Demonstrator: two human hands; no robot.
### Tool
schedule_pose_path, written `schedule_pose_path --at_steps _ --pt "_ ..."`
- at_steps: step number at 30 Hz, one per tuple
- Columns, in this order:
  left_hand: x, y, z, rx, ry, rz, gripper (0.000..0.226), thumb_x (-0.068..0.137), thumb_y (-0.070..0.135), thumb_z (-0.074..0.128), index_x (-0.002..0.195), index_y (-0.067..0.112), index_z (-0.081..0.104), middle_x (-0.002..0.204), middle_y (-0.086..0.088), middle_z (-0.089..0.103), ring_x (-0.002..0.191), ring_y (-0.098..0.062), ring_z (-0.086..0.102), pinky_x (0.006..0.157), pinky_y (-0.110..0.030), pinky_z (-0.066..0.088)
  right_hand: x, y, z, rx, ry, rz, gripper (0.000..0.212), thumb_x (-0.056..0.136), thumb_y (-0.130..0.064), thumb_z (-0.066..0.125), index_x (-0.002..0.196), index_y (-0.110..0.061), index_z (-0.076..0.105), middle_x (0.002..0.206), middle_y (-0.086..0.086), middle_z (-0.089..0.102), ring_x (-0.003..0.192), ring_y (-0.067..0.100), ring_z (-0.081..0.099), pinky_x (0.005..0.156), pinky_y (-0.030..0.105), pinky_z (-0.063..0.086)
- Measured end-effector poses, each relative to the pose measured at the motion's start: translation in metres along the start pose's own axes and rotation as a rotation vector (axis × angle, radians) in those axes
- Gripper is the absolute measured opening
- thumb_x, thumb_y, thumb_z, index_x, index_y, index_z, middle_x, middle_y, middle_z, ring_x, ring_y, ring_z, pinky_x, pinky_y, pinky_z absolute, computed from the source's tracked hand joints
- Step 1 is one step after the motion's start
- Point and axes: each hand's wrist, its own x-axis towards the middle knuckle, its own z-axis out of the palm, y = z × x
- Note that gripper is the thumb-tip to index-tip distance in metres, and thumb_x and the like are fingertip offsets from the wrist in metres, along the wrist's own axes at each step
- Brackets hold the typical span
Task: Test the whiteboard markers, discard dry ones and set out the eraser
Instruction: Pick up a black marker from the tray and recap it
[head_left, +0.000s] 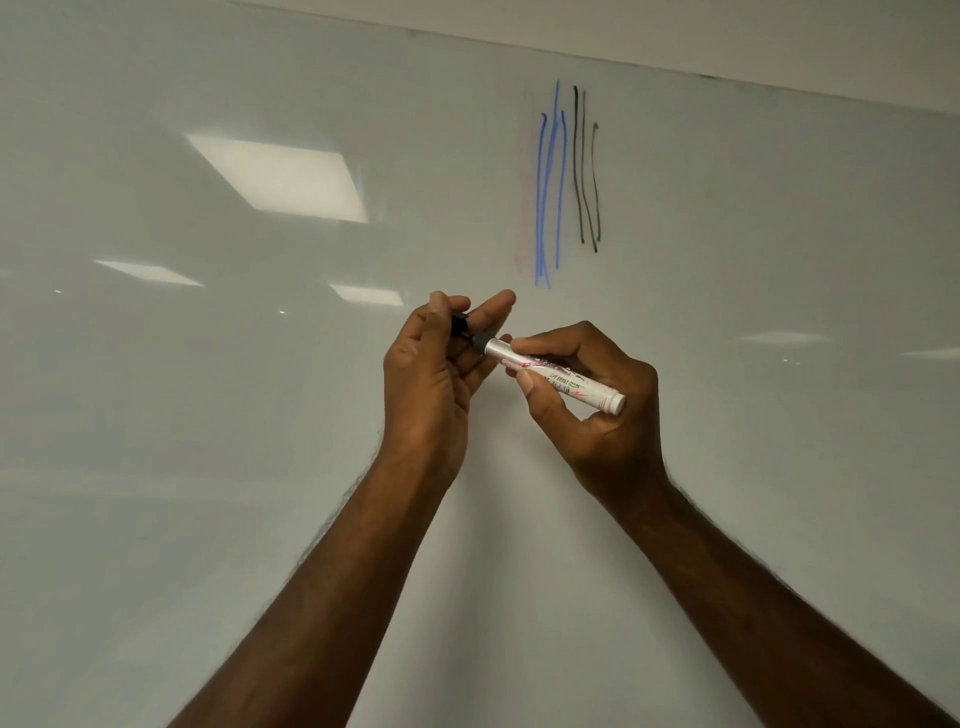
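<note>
The whiteboard (208, 415) fills the view, with blue strokes (549, 192) and black strokes (587, 171) at one o'clock. At centre, the right hand (597, 400) grips a white marker (556, 376), tip pointing to ten o'clock. The left hand (436, 374), fingers curled, pinches the black cap (459, 325) just beside that tip.

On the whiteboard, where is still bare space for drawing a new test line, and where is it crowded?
The whiteboard is bare right of the black strokes, and across the wide area left of the blue strokes, apart from a faint reddish smear hugging them. It is crowded just below the strokes, where the left hand holds the cap and the right hand holds the marker.
</note>
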Motion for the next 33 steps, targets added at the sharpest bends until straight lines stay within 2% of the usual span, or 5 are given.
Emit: schedule_pose_path --at_steps 9,14,19,24,33 --pt "-0.015 -0.006 -0.003 -0.015 0.015 -0.021 0.031 0.106 0.031 0.040 0.105 0.012 0.064 0.108 -0.012 0.076 0.105 -0.028 0.073 0.086 -0.038 0.060 -0.006 -0.002 0.000 0.057 -0.006 0.080 0.028 0.090 -0.023 0.072 0.108 -0.003 0.071 0.102 -0.007 0.070 0.091 0.002 0.069 0.076 0.014 0.055" --pt "-0.027 -0.011 -0.001 -0.075 0.064 0.008 0.026 0.101 0.030 0.045 0.106 0.013 0.064 0.110 -0.010 0.076 0.107 -0.025 0.072 0.088 -0.039 0.060 -0.017 -0.013 0.011 0.342 0.098 0.362 0.019 0.088 -0.021 0.075 0.103 -0.010 0.072 0.095 0.006 0.077 0.086 0.026 0.076 0.074 0.040 0.063" --pt "-0.037 -0.013 -0.003 -0.064 0.016 0.053 0.029 0.089 0.035 0.050 0.104 0.014 0.063 0.109 -0.009 0.076 0.107 -0.025 0.072 0.086 -0.036 0.060 -0.021 -0.034 0.014 0.585 0.183 0.565 0.024 0.084 -0.017 0.067 0.100 0.000 0.070 0.091 0.011 0.078 0.081 0.027 0.077 0.070 0.028 0.061" --pt "-0.048 -0.014 -0.003 0.050 -0.031 0.102 0.024 0.093 0.031 0.052 0.101 0.014 0.067 0.104 -0.011 0.077 0.103 -0.028 0.073 0.086 -0.038 0.059 -0.028 -0.043 0.003 0.698 0.188 0.760 0.021 0.089 -0.025 0.067 0.101 -0.008 0.072 0.095 0.013 0.078 0.087 0.032 0.076 0.071 0.031 0.062" --pt "-0.088 -0.036 -0.017 0.206 -0.211 0.086 0.041 0.085 0.009 0.073 0.124 0.018 0.063 0.106 -0.006 0.077 0.089 -0.030 0.076 0.066 -0.043 0.063 -0.045 -0.060 -0.041 0.559 0.293 0.967 0.038 0.078 -0.039 0.065 0.090 -0.004 0.071 0.077 0.017 0.076 0.066 0.027 0.076 0.055 0.025 0.058"
